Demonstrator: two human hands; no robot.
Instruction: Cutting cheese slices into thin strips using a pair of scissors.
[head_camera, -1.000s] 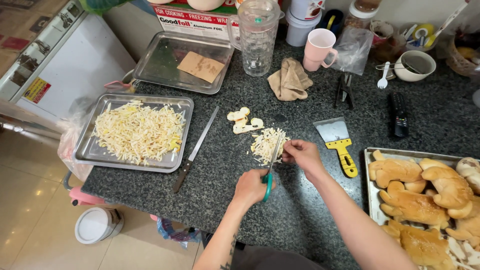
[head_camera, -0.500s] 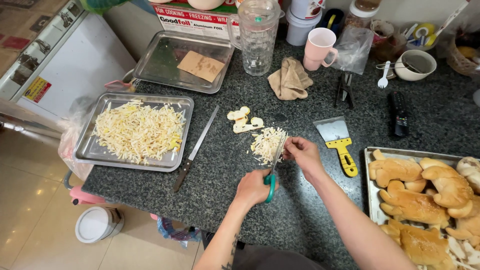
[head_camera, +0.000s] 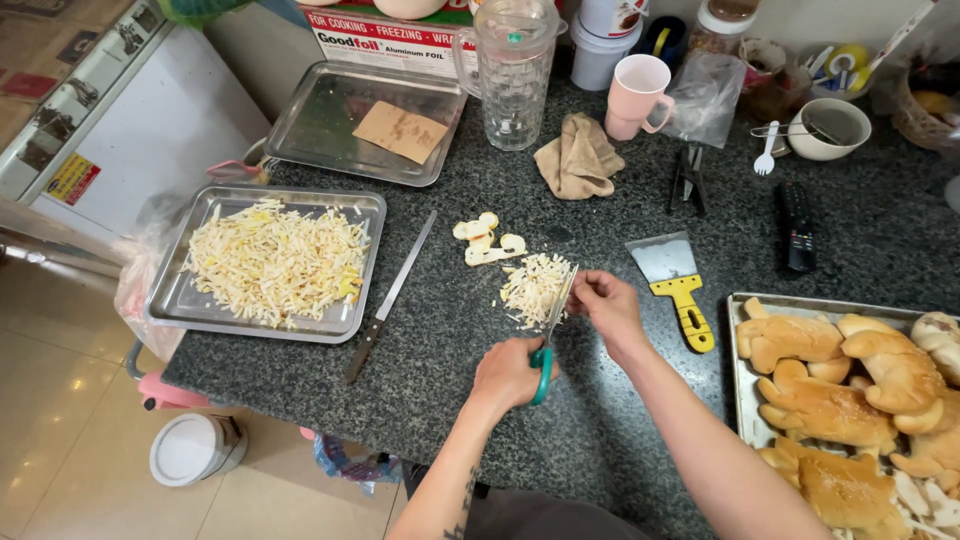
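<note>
Granite counter (head_camera: 600, 440): scissors (head_camera: 552, 325) between hands, blades over shredded pile (head_camera: 530, 288).

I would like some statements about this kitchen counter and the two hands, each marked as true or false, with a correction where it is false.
1. The left hand holds scissors with green handles. True.
2. The right hand rests on the yellow-handled scraper. False: it is at the scissor blades by the pile of shredded pieces; the scraper lies apart, to its right.
3. The tray of shreds lies left of the long knife. True.
4. The pink cup lies on its side. False: it stands upright near the clear jug.
5. The tray of baked bread is at the right edge of the counter. True.
</note>
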